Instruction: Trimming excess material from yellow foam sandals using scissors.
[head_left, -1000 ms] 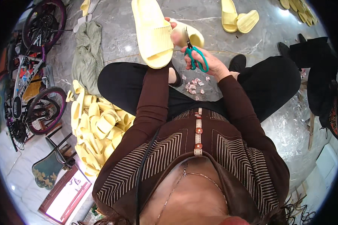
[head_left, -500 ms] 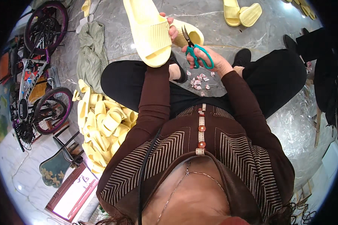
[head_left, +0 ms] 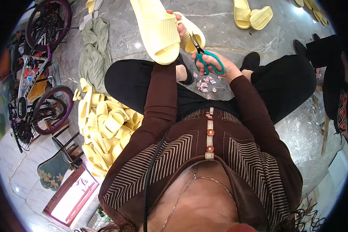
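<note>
My left hand (head_left: 180, 26) is closed around the strap side of a pale yellow slide slipper (head_left: 155, 34), its footbed facing up. Against the same fingers, a second yellow slipper (head_left: 195, 30) shows partly behind; whether it is gripped too I cannot tell. My right hand (head_left: 228, 69) has its fingers through the teal handles of a pair of scissors (head_left: 198, 47). The dark blades are parted and point up and left, overlapping the second slipper in view. Small pinkish-white scraps (head_left: 206, 82) lie scattered on the floor below my hands.
A heap of yellow slippers (head_left: 108, 127) lies by my left leg. Another pair of slippers (head_left: 251, 16) sits farther off, right of centre. A grey-green cloth (head_left: 94, 54) and a bicycle (head_left: 42, 73) are at left. Another person's dark-clothed legs (head_left: 326, 54) show at right, near clear plastic (head_left: 297, 127).
The second slipper has turned, its far end swinging left and nearer the first. The held slipper has shifted slightly right and up. My right hand with the scissors has moved slightly right and down.
</note>
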`<state>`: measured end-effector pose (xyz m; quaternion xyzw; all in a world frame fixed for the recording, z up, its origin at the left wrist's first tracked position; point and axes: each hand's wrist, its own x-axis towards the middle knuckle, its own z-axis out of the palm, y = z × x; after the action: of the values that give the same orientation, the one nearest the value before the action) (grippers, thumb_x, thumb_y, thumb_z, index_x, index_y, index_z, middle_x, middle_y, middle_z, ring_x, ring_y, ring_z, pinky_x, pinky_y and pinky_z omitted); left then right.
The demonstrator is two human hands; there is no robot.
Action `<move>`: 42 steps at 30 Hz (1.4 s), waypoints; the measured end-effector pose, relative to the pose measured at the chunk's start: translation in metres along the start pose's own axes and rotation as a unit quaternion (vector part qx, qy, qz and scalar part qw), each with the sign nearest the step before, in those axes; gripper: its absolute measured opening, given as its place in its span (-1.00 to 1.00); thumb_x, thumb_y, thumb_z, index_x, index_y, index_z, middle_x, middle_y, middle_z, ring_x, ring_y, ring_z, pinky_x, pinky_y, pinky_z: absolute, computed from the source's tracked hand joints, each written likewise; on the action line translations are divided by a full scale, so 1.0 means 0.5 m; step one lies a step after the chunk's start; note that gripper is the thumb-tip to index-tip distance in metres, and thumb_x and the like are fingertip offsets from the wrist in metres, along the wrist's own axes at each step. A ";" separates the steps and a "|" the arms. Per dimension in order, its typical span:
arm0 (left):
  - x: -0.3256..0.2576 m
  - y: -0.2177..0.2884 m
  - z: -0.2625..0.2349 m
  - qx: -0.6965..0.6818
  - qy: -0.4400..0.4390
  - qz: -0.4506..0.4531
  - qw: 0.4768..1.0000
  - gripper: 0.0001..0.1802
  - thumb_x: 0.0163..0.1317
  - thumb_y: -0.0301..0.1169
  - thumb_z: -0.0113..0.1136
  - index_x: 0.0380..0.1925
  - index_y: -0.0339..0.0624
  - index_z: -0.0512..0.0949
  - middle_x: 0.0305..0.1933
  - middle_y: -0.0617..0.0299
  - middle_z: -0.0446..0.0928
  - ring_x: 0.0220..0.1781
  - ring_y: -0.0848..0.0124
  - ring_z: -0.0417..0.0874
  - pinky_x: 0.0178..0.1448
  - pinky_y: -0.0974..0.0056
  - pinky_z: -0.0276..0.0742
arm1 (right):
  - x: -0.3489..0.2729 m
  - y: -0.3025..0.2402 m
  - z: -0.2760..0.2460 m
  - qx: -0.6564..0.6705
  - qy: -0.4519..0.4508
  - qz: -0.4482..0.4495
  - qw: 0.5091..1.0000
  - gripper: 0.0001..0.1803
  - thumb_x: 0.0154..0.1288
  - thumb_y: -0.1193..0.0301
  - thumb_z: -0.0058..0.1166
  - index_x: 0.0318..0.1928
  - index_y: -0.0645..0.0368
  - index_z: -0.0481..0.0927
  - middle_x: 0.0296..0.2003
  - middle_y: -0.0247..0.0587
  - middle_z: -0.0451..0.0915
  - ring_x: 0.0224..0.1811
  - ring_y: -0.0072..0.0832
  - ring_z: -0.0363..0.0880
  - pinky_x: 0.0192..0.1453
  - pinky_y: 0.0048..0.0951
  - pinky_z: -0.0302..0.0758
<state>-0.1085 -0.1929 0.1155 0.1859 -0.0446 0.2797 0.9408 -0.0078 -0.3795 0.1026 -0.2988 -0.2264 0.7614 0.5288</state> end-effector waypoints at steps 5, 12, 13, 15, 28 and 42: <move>0.004 -0.002 0.000 0.014 -0.022 -0.003 1.000 -0.43 0.17 -0.02 -0.12 0.03 -0.23 0.29 -0.12 -0.09 0.36 -0.38 0.21 0.40 -0.37 0.25 0.30 | 0.005 0.008 0.002 -0.017 -0.005 0.016 1.000 -0.44 0.14 0.04 -0.05 -0.04 0.24 0.32 -0.48 -0.39 0.32 -0.47 -0.62 0.32 -0.31 -0.56 0.39; 0.003 -0.007 0.002 0.005 -0.019 -0.006 1.000 -0.42 0.16 0.00 -0.12 0.03 -0.23 0.29 -0.13 -0.08 0.35 -0.38 0.20 0.40 -0.38 0.24 0.30 | 0.009 0.003 0.010 0.035 0.022 -0.027 0.999 -0.57 0.18 0.15 -0.12 -0.08 0.22 0.32 -0.50 -0.40 0.33 -0.52 -0.58 0.36 -0.38 -0.57 0.38; 0.004 -0.007 0.001 0.005 -0.019 -0.005 1.000 -0.42 0.16 0.00 -0.12 0.03 -0.23 0.29 -0.13 -0.08 0.35 -0.38 0.20 0.40 -0.38 0.24 0.30 | 0.010 0.004 0.009 0.034 0.022 -0.027 0.999 -0.57 0.18 0.15 -0.12 -0.08 0.22 0.32 -0.50 -0.40 0.33 -0.52 -0.58 0.36 -0.38 -0.57 0.38; 0.006 -0.006 -0.002 0.001 -0.020 -0.009 1.000 -0.41 0.16 0.01 -0.13 0.03 -0.23 0.29 -0.13 -0.08 0.35 -0.37 0.19 0.41 -0.38 0.24 0.30 | 0.011 0.006 0.007 0.039 0.015 -0.024 0.999 -0.58 0.18 0.17 -0.10 -0.08 0.22 0.32 -0.49 -0.39 0.33 -0.50 -0.58 0.36 -0.35 -0.54 0.39; 0.003 -0.009 -0.008 0.007 -0.022 -0.027 0.999 -0.37 0.13 0.05 -0.11 0.04 -0.22 0.28 -0.08 -0.08 0.33 -0.36 0.17 0.43 -0.37 0.22 0.30 | 0.024 0.007 0.003 0.088 0.019 -0.045 0.995 -0.58 0.09 0.27 -0.03 -0.06 0.21 0.28 -0.47 -0.36 0.32 -0.39 -0.57 0.33 -0.24 -0.44 0.40; 0.003 -0.013 -0.018 0.009 0.008 0.000 1.000 -0.34 0.12 0.07 -0.12 0.03 -0.26 0.27 -0.13 -0.10 0.40 -0.39 0.18 0.45 -0.43 0.22 0.28 | 0.020 0.008 0.014 0.049 0.030 -0.025 0.998 -0.48 -0.01 0.24 0.07 -0.06 0.21 0.27 -0.46 -0.34 0.29 -0.38 -0.55 0.31 -0.21 -0.41 0.39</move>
<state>-0.1042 -0.1937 0.1051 0.1922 -0.0348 0.2817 0.9394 -0.0177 -0.3716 0.1027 -0.2892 -0.1802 0.7492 0.5679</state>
